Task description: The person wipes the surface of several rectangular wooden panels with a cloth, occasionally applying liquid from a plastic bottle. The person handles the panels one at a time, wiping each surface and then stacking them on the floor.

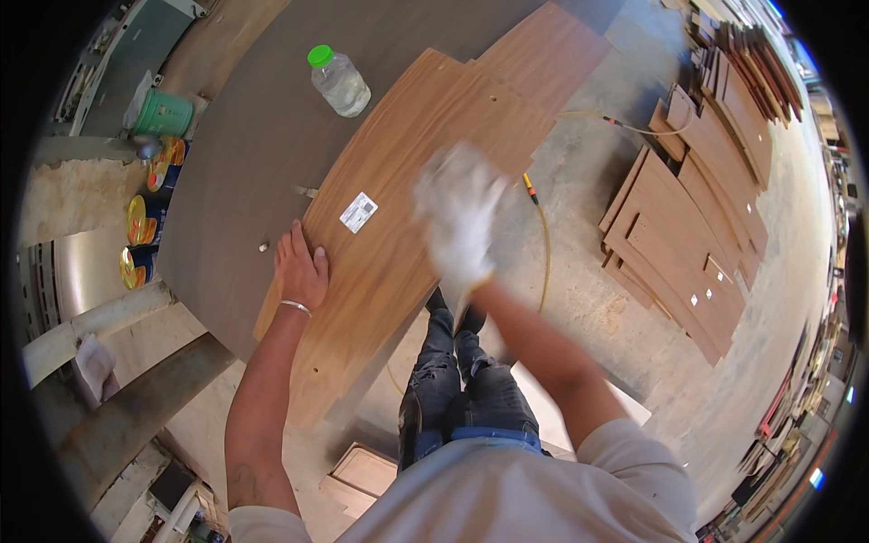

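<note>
Brown wood-grain panel [389,163]: flat along the right edge of your bench [231,181], near end seemingly poking past the near edge.
Panel handling: looks stiff, likely awkward one-handed; smooth face may slide, corners could chip.
Panel hold: take both long edges around mid-length, your fingers clear of the white label [358,213].
Left hand [303,276]: bare, fingers extended, thumb apart, resting at the panel's left long edge; you grip nothing.
Right hand [457,217]: white-gloved, blurred, over the panel's right side; can't tell how far open, whether you hold something or touch the wood.
Clear bottle [344,86]: green cap, on the bench off the panel's left edge, toward the far end.
Second wood-grain piece [548,54]: beyond the panel's far end, toward the bench's far edge.
</note>
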Demonstrator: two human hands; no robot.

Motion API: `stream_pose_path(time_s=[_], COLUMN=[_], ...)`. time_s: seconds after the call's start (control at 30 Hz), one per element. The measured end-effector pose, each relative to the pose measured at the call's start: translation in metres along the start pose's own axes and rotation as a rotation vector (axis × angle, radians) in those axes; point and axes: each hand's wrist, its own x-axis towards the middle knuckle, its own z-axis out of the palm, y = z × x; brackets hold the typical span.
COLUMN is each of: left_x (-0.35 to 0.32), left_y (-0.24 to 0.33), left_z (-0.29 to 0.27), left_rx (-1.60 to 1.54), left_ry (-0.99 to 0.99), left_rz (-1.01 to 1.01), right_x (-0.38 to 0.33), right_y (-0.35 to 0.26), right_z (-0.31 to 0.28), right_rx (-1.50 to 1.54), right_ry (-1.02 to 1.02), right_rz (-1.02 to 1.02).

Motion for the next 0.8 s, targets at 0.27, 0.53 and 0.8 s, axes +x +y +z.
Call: stream_pose_path(time_s=[0.27,0.53,0.8], left_x=[0.011,0.012,0.07], left_y=[0.013,0.009,-0.035], left_z=[-0.005,-0.003,-0.027], left_rx=[0.038,-0.081,-0.692], left_ry=[-0.017,0.021,-0.412], left_rz=[0.019,-0.012,-0.392], right_x=[-0.199,0.059,0.097], right_y=[-0.183,0.078,0.206], right_z=[0.035,-0.036,-0.057], right_rx=[0.735,-0.197,1.142], right_ry=[-0.428,-0.071,0.387], right_rz=[-0.476,-0.047,1.017])
